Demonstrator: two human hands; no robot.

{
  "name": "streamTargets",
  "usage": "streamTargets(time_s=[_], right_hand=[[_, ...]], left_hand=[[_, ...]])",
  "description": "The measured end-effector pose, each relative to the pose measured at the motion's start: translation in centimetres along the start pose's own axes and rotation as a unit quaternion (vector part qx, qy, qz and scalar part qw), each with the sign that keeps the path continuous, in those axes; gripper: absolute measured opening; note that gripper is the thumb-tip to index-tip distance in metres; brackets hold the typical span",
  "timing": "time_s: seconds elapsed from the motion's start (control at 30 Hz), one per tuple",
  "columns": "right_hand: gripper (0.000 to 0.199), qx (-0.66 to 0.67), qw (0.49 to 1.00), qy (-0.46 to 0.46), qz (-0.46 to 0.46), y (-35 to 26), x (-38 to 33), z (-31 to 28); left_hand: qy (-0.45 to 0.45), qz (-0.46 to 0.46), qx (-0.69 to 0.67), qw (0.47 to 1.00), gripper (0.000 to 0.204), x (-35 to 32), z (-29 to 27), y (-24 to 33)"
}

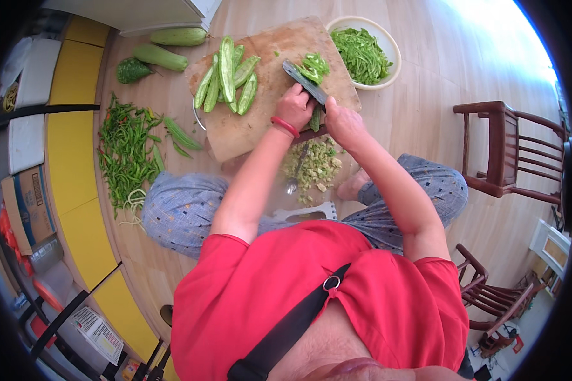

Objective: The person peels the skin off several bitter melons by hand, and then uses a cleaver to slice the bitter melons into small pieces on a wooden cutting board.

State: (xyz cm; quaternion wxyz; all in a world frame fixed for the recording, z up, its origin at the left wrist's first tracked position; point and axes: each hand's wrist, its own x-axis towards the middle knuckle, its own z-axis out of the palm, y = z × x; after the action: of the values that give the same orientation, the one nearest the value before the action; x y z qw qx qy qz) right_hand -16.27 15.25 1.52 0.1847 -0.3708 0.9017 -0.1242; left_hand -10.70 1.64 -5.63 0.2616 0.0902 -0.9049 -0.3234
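Below, hands (318, 114) clenched around knife (304, 82) and gourd (314, 67) on floor-level wooden board (248, 127).

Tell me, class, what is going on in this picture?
A person seated on the floor slices green gourd on a wooden cutting board. The right hand grips the knife; the left hand steadies the gourd piece. Halved gourds wait on the board, and a bowl holds slices.

green chillies (126, 152) | whole gourds (161, 57) | wooden chairs (511, 152) | cardboard box (25, 206)
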Motion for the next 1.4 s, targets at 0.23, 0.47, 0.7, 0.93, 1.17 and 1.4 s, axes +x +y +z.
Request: streamTargets(time_s=[0.23,0.47,0.7,0.93,1.17,1.4], right_hand=[[0.012,0.003,0.999,-0.038,-0.014,-0.6,-3.0,-2.3],[0.013,-0.005,1.0,-0.005,-0.014,0.4,-0.7,0.2],[0.012,0.003,0.999,-0.029,-0.022,-0.6,-3.1,-1.9],[0.011,0.007,1.0,0.006,-0.023,1.4,-0.7,0.3],[0.011,0.013,0.999,-0.041,-0.024,0.0,-3.3,-2.2],[0.013,0.025,0.999,0.014,-0.039,0.7,-0.3,0.1]], left_hand=[[0.0,-0.053,0.016,0.998,0.017,-1.0,0.2,-0.2],[0.014,-0.016,-0.007,1.0,0.016,-0.5,0.2,0.5],[0.0,-0.062,0.011,0.998,0.025,-0.8,-0.3,0.4],[0.01,-0.014,-0.001,1.0,0.019,-0.3,0.4,0.2],[0.029,-0.04,-0.006,0.999,0.017,-0.7,0.0,0.5],[0.04,0.007,0.0,0.999,0.013,-0.8,0.4,0.2]])
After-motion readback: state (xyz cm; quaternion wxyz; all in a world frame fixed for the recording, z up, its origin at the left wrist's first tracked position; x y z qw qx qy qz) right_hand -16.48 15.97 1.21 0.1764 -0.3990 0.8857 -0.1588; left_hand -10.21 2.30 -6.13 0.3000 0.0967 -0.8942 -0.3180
